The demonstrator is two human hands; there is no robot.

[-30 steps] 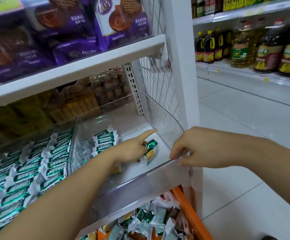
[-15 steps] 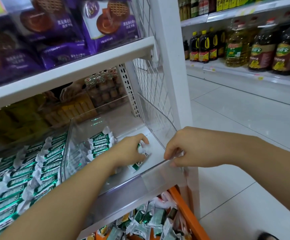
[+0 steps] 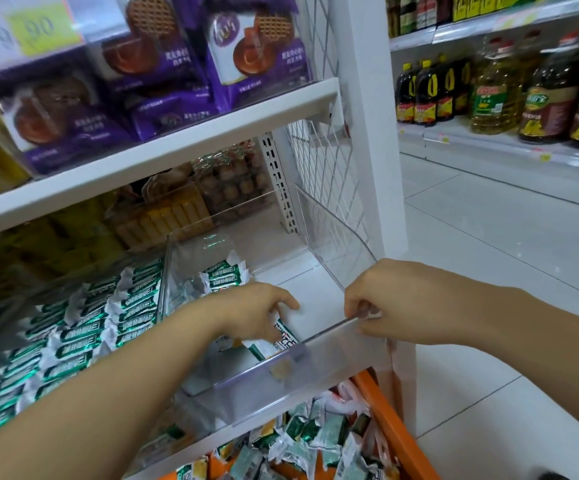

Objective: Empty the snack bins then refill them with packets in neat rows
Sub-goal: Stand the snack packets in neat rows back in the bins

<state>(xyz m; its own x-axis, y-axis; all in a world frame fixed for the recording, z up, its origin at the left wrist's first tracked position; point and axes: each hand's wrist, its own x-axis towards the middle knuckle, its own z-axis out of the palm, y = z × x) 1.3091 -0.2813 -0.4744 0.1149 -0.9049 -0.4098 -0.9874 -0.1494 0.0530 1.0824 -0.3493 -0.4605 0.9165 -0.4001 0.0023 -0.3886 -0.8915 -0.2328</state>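
Note:
A clear plastic bin (image 3: 329, 355) sits at the right end of the middle shelf. A short row of green-and-white packets (image 3: 224, 273) lies at its back left. My left hand (image 3: 258, 315) reaches inside and grips a green-and-white packet (image 3: 282, 336) lying on the bin floor. My right hand (image 3: 385, 301) pinches the top edge of the bin's front wall at its right corner. The neighbouring bin to the left holds several neat rows of the same packets (image 3: 83, 327).
An orange basket (image 3: 390, 427) below holds a heap of loose packets (image 3: 301, 441). Purple waffle packs (image 3: 163, 74) fill the shelf above. A white upright post (image 3: 374, 133) borders the bin on the right. Oil bottles (image 3: 495, 88) line a far shelf across the tiled aisle.
My left hand went from pointing over a packet to curling round it and drew it toward the bin's front. My right hand kept its pinch on the front wall.

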